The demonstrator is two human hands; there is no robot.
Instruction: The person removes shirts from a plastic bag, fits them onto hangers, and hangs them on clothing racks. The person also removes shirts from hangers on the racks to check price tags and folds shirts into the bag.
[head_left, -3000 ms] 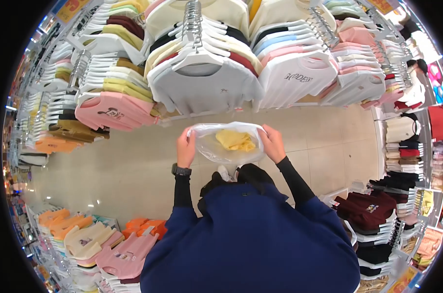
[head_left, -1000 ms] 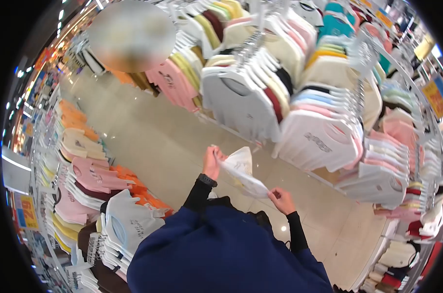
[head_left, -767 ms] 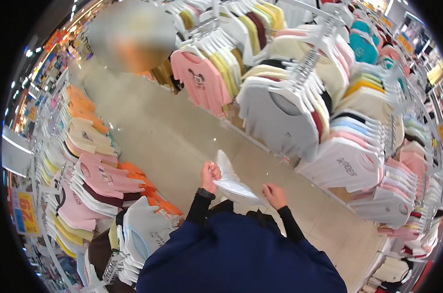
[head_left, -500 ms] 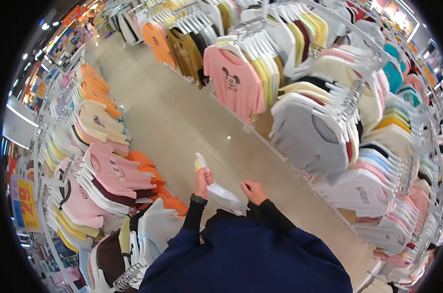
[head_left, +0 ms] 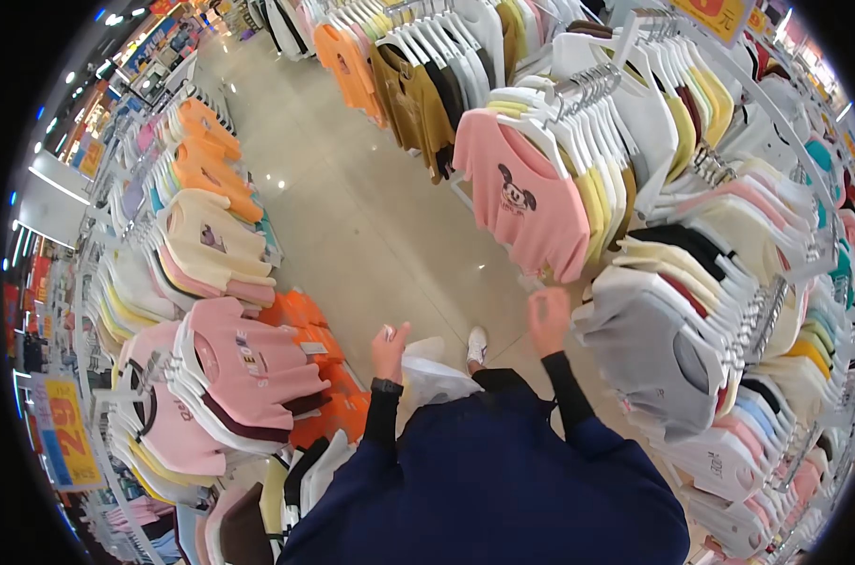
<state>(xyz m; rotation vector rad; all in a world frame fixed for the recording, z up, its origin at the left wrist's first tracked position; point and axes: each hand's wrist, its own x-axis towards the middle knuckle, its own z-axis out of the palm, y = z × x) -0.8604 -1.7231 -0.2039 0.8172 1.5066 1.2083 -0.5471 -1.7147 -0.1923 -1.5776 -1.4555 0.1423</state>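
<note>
My left hand [head_left: 388, 352] is closed, fingers curled, with a small pale bit showing at the fingertips. Right beside it a white, translucent plastic bag [head_left: 439, 379] hangs in front of my body, apparently gripped by that hand; its contents are unclear. My right hand [head_left: 549, 320], slightly blurred, is raised with fingers drawn together, and whatever may be in them cannot be made out. It is nearest to a pink T-shirt with a cartoon mouse print [head_left: 521, 193] on the rack and a grey T-shirt [head_left: 642, 353].
Racks of shirts on white hangers line both sides of a tiled aisle [head_left: 371, 226]. At left are pink shirts [head_left: 248, 353], orange packages [head_left: 338, 405] and a yellow price sign [head_left: 67, 435]. One white shoe [head_left: 477, 347] shows below me.
The view has shifted forward, so the racks sit lower and farther right. My right hand has moved right and up, away from the bag. A shoe has come into view.
</note>
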